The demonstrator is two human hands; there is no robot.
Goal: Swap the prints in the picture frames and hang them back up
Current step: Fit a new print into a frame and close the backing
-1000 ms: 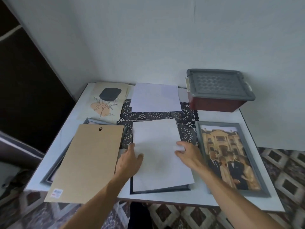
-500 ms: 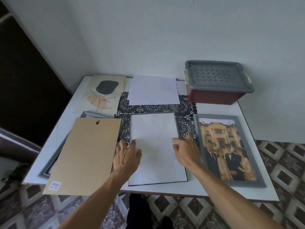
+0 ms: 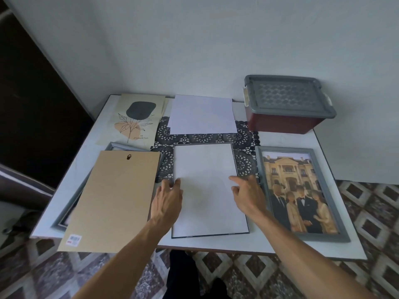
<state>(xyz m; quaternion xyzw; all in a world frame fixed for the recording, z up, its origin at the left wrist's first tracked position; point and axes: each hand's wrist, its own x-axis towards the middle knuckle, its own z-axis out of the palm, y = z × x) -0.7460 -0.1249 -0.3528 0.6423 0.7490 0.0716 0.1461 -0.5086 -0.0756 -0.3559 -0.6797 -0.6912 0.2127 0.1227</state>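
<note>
White table [image 3: 73,180] stands against a pale wall, over a patterned tile floor. At the far left I see a grey frame [image 3: 58,223] lying flat, mostly covered by a brown backing board [image 3: 112,203]. The board has a small hook near its top edge and a barcode sticker in its near corner; I cannot read the sticker. Behind it lies a botanical print [image 3: 138,119], with "A4" and "21cmx29.7cm" written under the plant. Next comes a loose white sheet [image 3: 201,114], resting partly on a black lace doily [image 3: 244,134].

In the middle, a thin dark frame [image 3: 210,235] holds a white print back [image 3: 207,165], blank side up. My left hand [image 3: 167,199] lies at its left edge, fingers fairly straight, tips touching the paper and gripping nothing. My right hand [image 3: 246,195] touches the right edge with the index finger stretched out and the other fingers loosely bent, also holding nothing.

To the right lies a grey framed photo [image 3: 326,190] of people in formal dress before a yellow building. Behind it stands a red box with grey lid [image 3: 287,98].
</note>
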